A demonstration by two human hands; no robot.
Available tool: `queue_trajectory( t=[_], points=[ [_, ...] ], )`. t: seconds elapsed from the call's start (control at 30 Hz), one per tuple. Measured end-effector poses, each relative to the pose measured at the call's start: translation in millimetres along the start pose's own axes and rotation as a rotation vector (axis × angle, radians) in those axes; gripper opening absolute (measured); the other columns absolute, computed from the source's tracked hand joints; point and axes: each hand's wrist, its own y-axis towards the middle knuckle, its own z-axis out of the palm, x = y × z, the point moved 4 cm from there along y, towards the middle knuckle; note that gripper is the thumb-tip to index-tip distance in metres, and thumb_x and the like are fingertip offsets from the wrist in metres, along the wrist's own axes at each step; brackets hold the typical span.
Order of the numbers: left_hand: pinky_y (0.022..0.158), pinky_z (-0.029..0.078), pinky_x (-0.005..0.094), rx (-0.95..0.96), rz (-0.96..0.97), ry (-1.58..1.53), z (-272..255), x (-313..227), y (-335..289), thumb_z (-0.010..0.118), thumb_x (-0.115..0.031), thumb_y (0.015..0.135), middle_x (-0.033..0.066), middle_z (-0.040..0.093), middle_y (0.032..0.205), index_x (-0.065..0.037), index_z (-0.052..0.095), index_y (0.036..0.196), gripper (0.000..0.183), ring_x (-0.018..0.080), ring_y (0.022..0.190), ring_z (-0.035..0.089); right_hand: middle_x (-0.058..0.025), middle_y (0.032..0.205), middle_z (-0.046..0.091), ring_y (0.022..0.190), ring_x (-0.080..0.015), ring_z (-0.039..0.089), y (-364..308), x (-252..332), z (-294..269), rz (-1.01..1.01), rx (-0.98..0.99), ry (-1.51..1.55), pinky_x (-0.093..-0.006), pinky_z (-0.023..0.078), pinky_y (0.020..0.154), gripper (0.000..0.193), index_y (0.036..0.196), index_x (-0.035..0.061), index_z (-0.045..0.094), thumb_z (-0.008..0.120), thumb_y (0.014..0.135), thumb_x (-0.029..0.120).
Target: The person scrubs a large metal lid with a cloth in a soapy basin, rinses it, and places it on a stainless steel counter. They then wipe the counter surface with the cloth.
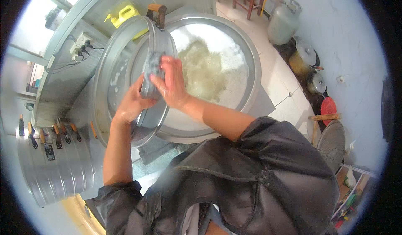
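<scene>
A large round metal steamer tier (161, 38) stands tilted on edge over the left side of a wide metal basin (254, 69). A brown wooden handle (157, 11) sticks up from the tier's far side. My left hand (132, 102) grips the tier's wall from the near side. Against the outside of that wall, my right hand (172, 84) presses a grey scouring pad (155, 64), its fingers closed over it. Cloudy yellowish water with white foam (228, 44) lies in the basin. Both hands look wet.
Stacked steamer tiers (58, 168) with wooden handles stand at the left. Behind the basin is a yellow jug (125, 15); a socket strip with plugs (81, 46) hangs on the left panel. Along the right wall are a gas cylinder (284, 23), pots (303, 59) and a perforated disc (333, 145).
</scene>
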Motion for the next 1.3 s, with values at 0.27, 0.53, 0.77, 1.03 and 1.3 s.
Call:
queue_trajectory(
  t=[0.27,0.53,0.77,1.03,1.3],
  points=[
    [0.103,0.027,0.0295,0.024,-0.027,-0.100,32.5,0.6,-35.3,0.056,0.012,0.060,0.0060,0.049,0.127,-0.001,0.037,0.136,0.080,0.0170,0.120,0.041,-0.0143,0.083,0.060,0.080,-0.0279,0.059,73.8,-155.2,15.6,1.059,0.057,0.311,-0.0424,0.048,0.068,0.032,0.098,-0.0032,0.058,0.056,0.085,0.026],
    [0.095,0.037,0.0304,-0.081,-0.007,-0.023,29.7,-11.3,6.8,0.059,0.006,0.058,0.0082,0.054,0.118,0.000,0.043,0.131,0.075,0.0186,0.108,0.049,-0.0133,0.087,0.061,0.073,-0.0233,0.061,8.2,-96.8,-25.3,1.303,0.256,0.663,-0.0392,0.051,0.058,0.030,0.098,-0.0045,0.056,0.056,0.084,0.022],
    [0.088,0.043,0.0315,-0.103,0.010,-0.130,19.8,-29.4,54.1,0.061,0.000,0.064,0.0097,0.055,0.116,-0.001,0.045,0.129,0.067,0.0200,0.100,0.054,-0.0202,0.107,0.051,0.097,-0.0329,0.054,-38.3,-51.3,-61.8,0.641,0.843,-0.129,-0.0383,0.047,0.081,0.045,0.111,-0.0089,0.046,0.059,0.079,0.020],
    [0.096,0.040,0.0314,0.090,-0.069,0.094,22.6,-0.5,-51.2,0.061,0.011,0.066,0.0068,0.050,0.124,-0.003,0.035,0.137,0.078,0.0159,0.114,0.045,-0.0187,0.105,0.057,0.095,-0.0306,0.058,-91.9,-108.0,-58.1,-0.030,1.522,-0.769,-0.0412,0.048,0.080,0.031,0.108,-0.0029,0.056,0.052,0.083,0.013],
    [0.102,0.031,0.0281,0.208,-0.204,-0.049,28.3,36.0,-105.5,0.055,0.015,0.067,0.0021,0.048,0.128,-0.003,0.040,0.135,0.072,0.0124,0.119,0.040,-0.0207,0.097,0.061,0.094,-0.0360,0.058,78.6,-83.4,-69.9,0.313,0.771,-0.293,-0.0416,0.046,0.080,0.033,0.104,0.0018,0.053,0.061,0.072,0.009]
  ],
)
